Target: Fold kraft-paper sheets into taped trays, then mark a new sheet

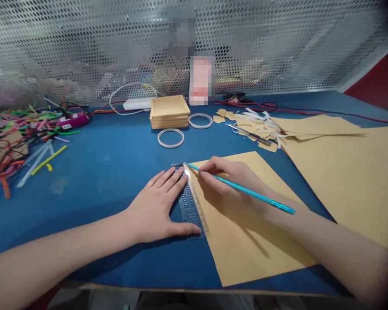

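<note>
My left hand (161,204) lies flat with its fingers spread, pressing on a clear plastic ruler (192,211). That ruler lies along the left edge of a tan paper sheet (239,241), partly on the paper and partly on the blue table. Between the fingers of my right hand (233,176) is a turquoise pencil (245,189), slanted with its back end toward me. The pencil's tip is at the far end of the ruler, by the sheet's top left corner; whether it touches the paper I cannot tell.
Stacked wooden trays (170,110) stand at the back, with two tape rolls (170,138) beside them. Paper scraps and a craft knife (250,134) lie behind the sheet. Larger tan paper (352,172) covers the right side. Colourful pipe cleaners (13,142) pile up at left.
</note>
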Motion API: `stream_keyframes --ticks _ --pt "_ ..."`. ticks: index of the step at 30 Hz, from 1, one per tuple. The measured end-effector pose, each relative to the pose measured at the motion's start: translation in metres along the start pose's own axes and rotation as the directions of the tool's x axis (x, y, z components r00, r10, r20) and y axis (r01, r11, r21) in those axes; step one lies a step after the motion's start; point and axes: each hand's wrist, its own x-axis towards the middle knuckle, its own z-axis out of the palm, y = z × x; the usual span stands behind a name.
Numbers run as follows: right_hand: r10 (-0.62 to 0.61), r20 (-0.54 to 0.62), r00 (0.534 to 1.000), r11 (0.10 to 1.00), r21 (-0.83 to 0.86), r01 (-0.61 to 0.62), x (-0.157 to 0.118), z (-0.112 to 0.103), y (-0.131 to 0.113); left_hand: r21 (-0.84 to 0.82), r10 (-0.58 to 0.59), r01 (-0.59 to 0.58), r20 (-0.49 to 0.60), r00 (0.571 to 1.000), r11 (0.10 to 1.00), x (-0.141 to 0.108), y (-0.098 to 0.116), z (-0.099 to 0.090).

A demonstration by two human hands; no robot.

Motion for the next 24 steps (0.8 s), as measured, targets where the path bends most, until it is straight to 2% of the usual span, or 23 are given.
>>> stream_keyframes --ticks 18,24 --pt "-0.022 -0.009 1.000 0.998 -0.052 0.022 -0.0001 -0.0001 0.0010 0.005 0.000 0.000 -0.008 1.000 1.000 -0.0009 0.0010 0.0005" --pt "-0.046 0.053 0.998 0.989 -0.140 0.053 -0.0009 -0.0070 -0.0056 0.023 -0.002 0.002 0.005 1.000 1.000 -0.0012 0.0011 -0.0010"
